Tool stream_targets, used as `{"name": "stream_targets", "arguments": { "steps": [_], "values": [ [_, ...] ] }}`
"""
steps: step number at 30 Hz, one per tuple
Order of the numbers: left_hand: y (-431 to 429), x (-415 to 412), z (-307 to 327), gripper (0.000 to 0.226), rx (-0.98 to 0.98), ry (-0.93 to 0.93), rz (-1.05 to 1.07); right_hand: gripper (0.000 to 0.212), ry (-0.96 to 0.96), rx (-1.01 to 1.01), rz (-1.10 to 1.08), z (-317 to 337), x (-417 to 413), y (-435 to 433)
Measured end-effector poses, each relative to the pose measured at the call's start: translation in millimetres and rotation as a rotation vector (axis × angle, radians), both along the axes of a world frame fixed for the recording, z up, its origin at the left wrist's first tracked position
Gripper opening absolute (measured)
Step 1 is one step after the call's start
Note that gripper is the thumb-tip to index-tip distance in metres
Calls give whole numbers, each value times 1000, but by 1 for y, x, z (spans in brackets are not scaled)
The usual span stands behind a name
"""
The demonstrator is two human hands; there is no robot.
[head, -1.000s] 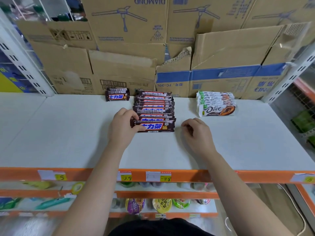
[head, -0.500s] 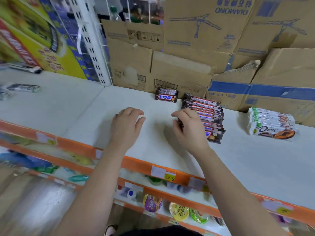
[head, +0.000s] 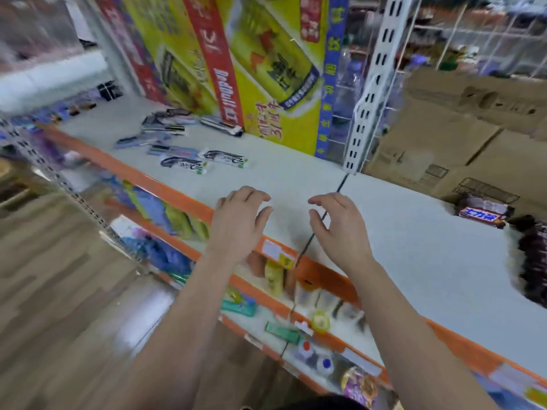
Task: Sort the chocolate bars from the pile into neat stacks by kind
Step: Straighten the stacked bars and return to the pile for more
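Left hand (head: 236, 221), right hand (head: 340, 232): empty, fingers curved, apart, over white shelf board (head: 414, 250). Scattered pile of white and dark chocolate bars (head: 177, 150): shelf's far left. Dark brown bar stack (head: 532, 255): far right

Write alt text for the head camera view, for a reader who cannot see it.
The left hand and right hand, both empty with loosely curled fingers, reach over the front of a white shop shelf. Loose chocolate bars lie scattered at left below a yellow poster; stacked dark bars sit at far right before cardboard boxes.
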State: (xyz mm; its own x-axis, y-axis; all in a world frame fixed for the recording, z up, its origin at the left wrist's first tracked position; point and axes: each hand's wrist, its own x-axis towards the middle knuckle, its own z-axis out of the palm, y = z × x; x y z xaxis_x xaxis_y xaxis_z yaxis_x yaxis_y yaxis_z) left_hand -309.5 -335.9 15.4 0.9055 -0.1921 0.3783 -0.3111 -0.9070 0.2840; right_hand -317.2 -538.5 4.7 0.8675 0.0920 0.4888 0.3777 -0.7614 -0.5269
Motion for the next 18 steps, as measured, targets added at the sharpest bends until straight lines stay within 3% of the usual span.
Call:
{"name": "stream_targets", "arguments": {
  "steps": [6,18],
  "values": [
    [73,37,-8,31,-17,31,43,21,108,13,17,-1,52,73],
    [168,157,-13,22,-20,67,97,20,135,-2,50,-5,197,160]
  ]
}}
